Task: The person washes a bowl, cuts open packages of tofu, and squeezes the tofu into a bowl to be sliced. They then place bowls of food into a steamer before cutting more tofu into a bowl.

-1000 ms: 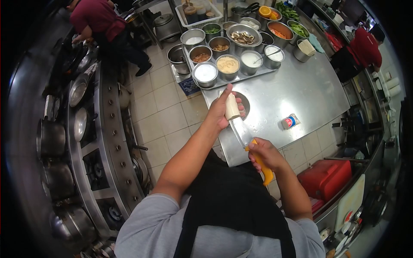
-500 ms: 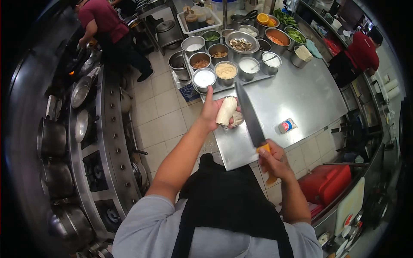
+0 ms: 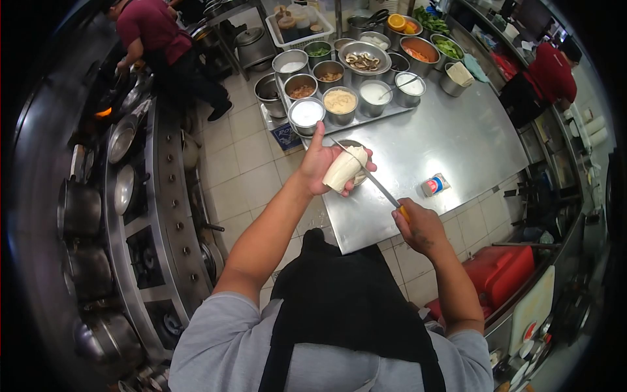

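Note:
My left hand (image 3: pixel 316 167) holds a thick off-white cylindrical piece of food (image 3: pixel 342 172) with faint lengthwise lines, palm up and thumb pointing away from me. In my right hand (image 3: pixel 420 228) is the yellow handle of a large kitchen knife (image 3: pixel 382 186). Its blade lies edge-on across the upper part of the white piece. Under the left hand, a metal bowl (image 3: pixel 353 142) stands at the table's left edge, mostly hidden. A small package (image 3: pixel 434 185) with a red, white and blue label lies on the steel table (image 3: pixel 450 144), to the right of the knife.
Beyond my hands, a tray holds several metal containers, with a white-filled one (image 3: pixel 306 115) nearest. A stove (image 3: pixel 171 215) runs along the left, with a flame at its far end. One person (image 3: pixel 153 39) works there, another (image 3: pixel 548 81) at right. A red cooler (image 3: pixel 499 277) sits at lower right.
The knife has come down and left from beside the white piece onto its upper part. The piece has tilted a little in my left hand.

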The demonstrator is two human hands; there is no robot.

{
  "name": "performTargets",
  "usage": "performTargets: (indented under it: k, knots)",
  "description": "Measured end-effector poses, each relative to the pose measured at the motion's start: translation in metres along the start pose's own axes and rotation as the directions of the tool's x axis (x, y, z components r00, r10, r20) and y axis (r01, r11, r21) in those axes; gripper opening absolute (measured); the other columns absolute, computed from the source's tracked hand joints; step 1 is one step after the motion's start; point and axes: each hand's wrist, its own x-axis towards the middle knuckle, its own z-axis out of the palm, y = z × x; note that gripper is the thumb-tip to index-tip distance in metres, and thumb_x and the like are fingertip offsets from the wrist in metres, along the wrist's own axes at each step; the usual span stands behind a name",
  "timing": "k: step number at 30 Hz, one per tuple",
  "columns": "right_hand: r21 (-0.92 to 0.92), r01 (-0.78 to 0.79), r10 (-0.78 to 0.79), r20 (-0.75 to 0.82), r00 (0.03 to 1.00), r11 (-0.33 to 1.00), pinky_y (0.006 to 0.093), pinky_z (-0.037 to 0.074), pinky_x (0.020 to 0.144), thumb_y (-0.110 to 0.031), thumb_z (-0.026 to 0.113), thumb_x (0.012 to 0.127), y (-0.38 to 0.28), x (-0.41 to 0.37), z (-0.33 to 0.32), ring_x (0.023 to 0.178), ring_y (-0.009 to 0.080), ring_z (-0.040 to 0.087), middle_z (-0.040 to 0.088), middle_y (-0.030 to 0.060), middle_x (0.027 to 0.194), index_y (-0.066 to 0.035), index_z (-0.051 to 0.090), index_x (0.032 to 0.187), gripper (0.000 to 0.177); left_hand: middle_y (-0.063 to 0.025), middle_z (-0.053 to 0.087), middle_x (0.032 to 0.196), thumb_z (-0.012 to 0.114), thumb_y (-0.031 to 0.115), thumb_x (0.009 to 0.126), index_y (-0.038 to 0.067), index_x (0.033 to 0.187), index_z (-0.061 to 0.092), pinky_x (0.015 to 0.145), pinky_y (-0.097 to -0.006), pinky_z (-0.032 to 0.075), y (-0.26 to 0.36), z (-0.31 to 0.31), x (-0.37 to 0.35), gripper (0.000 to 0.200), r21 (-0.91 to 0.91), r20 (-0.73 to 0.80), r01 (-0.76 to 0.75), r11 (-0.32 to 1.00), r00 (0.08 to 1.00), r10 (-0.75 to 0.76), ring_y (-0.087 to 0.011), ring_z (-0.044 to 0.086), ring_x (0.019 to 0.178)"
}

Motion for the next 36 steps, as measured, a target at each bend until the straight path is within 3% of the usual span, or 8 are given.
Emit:
performTargets:
  k: [7,13,15,22,25,30,34,36]
  knots:
    - [0.057,0.085,-0.079,-0.103,0.992,0.995,0.0466,0.05,0.06,-0.026,0.061,0.091,0.0,0.002,0.009,0.066,0.0396,0.063,0.066,0.0175,0.079,-0.005,0.058,0.105,0.025,-0.0264,0.058,0.118,0.016,0.092,0.072,-0.002,0.127,0.047,0.044,-0.0411,0.056,-0.007,-0.011,-0.002,0.114,-0.105,0.03,-0.011,0.994,0.999,0.014,-0.0312,0.067,0.068]
    - [-0.013,0.088,-0.089,-0.035,0.995,0.996,0.0459,0.05,0.059,-0.025,0.061,0.09,-0.01,-0.004,-0.017,0.065,0.0388,0.063,0.066,0.0167,0.079,-0.006,0.058,0.105,0.024,-0.0303,0.049,0.129,0.02,0.092,0.072,-0.005,0.135,0.04,0.056,-0.0491,0.06,-0.008,-0.014,-0.003,0.117,-0.088,-0.018,-0.021,0.996,1.0,0.02,-0.0429,0.059,0.108]
    - [-0.009,0.075,-0.075,0.005,0.997,0.997,0.0457,0.049,0.059,-0.025,0.061,0.09,-0.009,-0.006,-0.013,0.065,0.0386,0.063,0.065,0.0165,0.078,-0.006,0.058,0.105,0.024,-0.0264,0.055,0.125,0.015,0.094,0.069,-0.003,0.127,0.05,0.058,-0.0486,0.057,-0.008,-0.008,-0.003,0.118,-0.057,-0.088,-0.051,0.997,0.995,0.046,-0.0406,0.055,0.116]
    - [0.007,0.001,-0.002,0.111,0.994,1.0,0.0452,0.049,0.06,-0.026,0.06,0.091,0.0,-0.002,0.009,0.066,0.0382,0.063,0.065,0.0167,0.076,-0.005,0.058,0.106,0.026,-0.031,0.045,0.134,0.018,0.091,0.073,-0.007,0.134,0.04,0.061,-0.0547,0.059,-0.012,-0.017,-0.002,0.118,-0.161,-0.062,-0.067,0.985,0.996,0.058,-0.0451,0.047,0.124]
    - [0.009,0.056,-0.056,0.01,0.998,0.998,0.0447,0.05,0.062,-0.027,0.059,0.091,0.003,-0.005,0.006,0.068,0.0371,0.063,0.064,0.0173,0.075,-0.005,0.058,0.106,0.026,-0.0309,0.045,0.135,0.016,0.091,0.073,-0.008,0.134,0.04,0.067,-0.0544,0.058,-0.013,-0.027,-0.002,0.119,-0.204,-0.025,-0.073,0.976,0.997,0.069,-0.0449,0.048,0.123]
    - [-0.017,0.082,-0.081,0.058,0.995,0.997,0.0441,0.05,0.064,-0.027,0.058,0.091,0.005,-0.004,-0.016,0.071,0.0357,0.064,0.065,0.0163,0.077,-0.006,0.058,0.105,0.025,-0.0315,0.045,0.135,0.011,0.091,0.073,-0.008,0.136,0.039,0.08,-0.0504,0.054,-0.012,-0.025,0.002,0.121,-0.118,-0.185,-0.11,0.987,0.979,0.087,-0.0447,0.049,0.123]
    - [-0.065,0.075,-0.063,0.171,0.983,0.995,0.0452,0.049,0.064,-0.027,0.058,0.091,0.016,0.001,-0.014,0.071,0.0365,0.063,0.064,0.015,0.077,-0.006,0.058,0.101,0.023,-0.0327,0.043,0.136,0.013,0.092,0.072,-0.008,0.137,0.037,0.076,-0.0541,0.056,-0.011,-0.025,0.005,0.121,-0.145,-0.203,-0.089,0.985,0.978,0.059,-0.0455,0.047,0.124]
    - [-0.049,0.066,-0.054,0.208,0.977,0.997,0.0457,0.048,0.064,-0.028,0.058,0.091,0.021,0.004,-0.012,0.072,0.0372,0.062,0.063,0.0156,0.077,-0.006,0.057,0.1,0.023,-0.034,0.04,0.137,0.018,0.092,0.072,-0.008,0.139,0.034,0.072,-0.0579,0.056,-0.012,-0.037,0.007,0.121,-0.219,0.054,-0.015,0.976,0.998,0.028,-0.0463,0.046,0.125]
